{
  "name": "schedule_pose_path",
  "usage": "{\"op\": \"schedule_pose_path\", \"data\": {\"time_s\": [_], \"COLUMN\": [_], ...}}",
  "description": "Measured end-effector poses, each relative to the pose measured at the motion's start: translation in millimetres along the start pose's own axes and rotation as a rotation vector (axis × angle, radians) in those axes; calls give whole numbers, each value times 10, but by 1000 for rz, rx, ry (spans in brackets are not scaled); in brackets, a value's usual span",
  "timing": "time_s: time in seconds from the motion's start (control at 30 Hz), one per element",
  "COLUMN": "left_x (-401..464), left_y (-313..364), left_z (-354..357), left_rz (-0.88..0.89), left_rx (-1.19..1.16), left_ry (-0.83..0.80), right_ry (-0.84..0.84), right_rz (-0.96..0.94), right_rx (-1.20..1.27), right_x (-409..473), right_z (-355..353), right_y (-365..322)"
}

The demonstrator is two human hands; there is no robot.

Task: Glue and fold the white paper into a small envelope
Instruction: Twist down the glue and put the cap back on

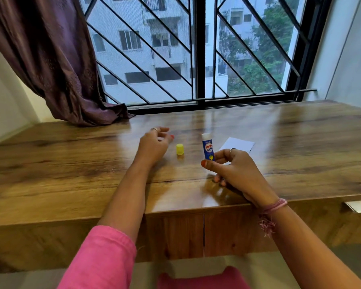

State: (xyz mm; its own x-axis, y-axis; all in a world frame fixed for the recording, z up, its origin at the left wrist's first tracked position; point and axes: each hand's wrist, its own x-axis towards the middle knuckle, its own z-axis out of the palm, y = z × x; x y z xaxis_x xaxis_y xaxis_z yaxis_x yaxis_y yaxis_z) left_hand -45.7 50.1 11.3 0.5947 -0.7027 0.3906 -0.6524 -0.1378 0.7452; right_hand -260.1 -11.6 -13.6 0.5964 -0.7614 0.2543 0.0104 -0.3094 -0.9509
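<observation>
My right hand (236, 170) grips the base of a blue glue stick (207, 148), held upright with its white tip uncovered. Its yellow cap (179, 149) stands on the wooden table (71, 163), just left of the stick. My left hand (154, 142) hovers left of the cap with fingers loosely curled and nothing in it. The white paper (238, 144) lies flat on the table behind my right hand, which hides its near part.
A purple curtain (56, 59) drapes onto the table's far left corner. A barred window (196, 49) runs along the far edge. A metal handle (357, 206) shows on the table's front at the right. Cabinet doors sit below the front edge.
</observation>
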Motion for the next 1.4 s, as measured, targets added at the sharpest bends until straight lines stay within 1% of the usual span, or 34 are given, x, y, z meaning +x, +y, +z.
{"op": "schedule_pose_path", "data": {"time_s": [0.07,0.13,0.23,0.3,0.37,0.4,0.43,0.5,0.57,0.63,0.73,1.0,1.13,1.23,1.3,1.4], "left_x": [-41,-72,-59,-51,-42,-45,-59,-89,-118,-148,-180,-224,-250,-245,-239,-229], "left_y": [-6,1,-4,3,21,35,64,129,193,257,302,328,330,336,334,327], "left_z": [74,121,133,130,111,98,82,61,62,78,106,143,154,139,124,108], "left_rz": [40,85,111,95,53,15,-32,-99,-110,-100,-70,22,3,-1,9,16], "left_rx": [87,142,211,161,-18,-181,-373,-679,-816,-877,-885,-817,-825,-841,-825,-817], "left_ry": [-147,-210,-209,-133,-38,-22,-39,-143,-260,-350,-420,-510,-576,-583,-561,-545], "right_ry": [-2,-5,-4,-9,-11,-11,-15,-28,-35,-39,-48,-56,-48,-39,-45,-79], "right_rz": [-4,-5,-6,-12,-13,-12,-12,-15,-19,-19,-15,-43,-80,-94,-94,-94], "right_rx": [-4,-7,-19,-25,-23,-22,-26,-44,-55,-55,-50,-75,-110,-125,-129,-215], "right_x": [-2,-4,-4,-8,-11,-11,-11,-18,-23,-27,-29,-32,-32,-31,-25,-4], "right_z": [0,-5,-13,-6,2,2,2,2,6,7,6,-3,-7,-13,-13,-21], "right_y": [4,6,10,11,12,14,13,9,4,0,-8,-5,5,17,15,14]}}
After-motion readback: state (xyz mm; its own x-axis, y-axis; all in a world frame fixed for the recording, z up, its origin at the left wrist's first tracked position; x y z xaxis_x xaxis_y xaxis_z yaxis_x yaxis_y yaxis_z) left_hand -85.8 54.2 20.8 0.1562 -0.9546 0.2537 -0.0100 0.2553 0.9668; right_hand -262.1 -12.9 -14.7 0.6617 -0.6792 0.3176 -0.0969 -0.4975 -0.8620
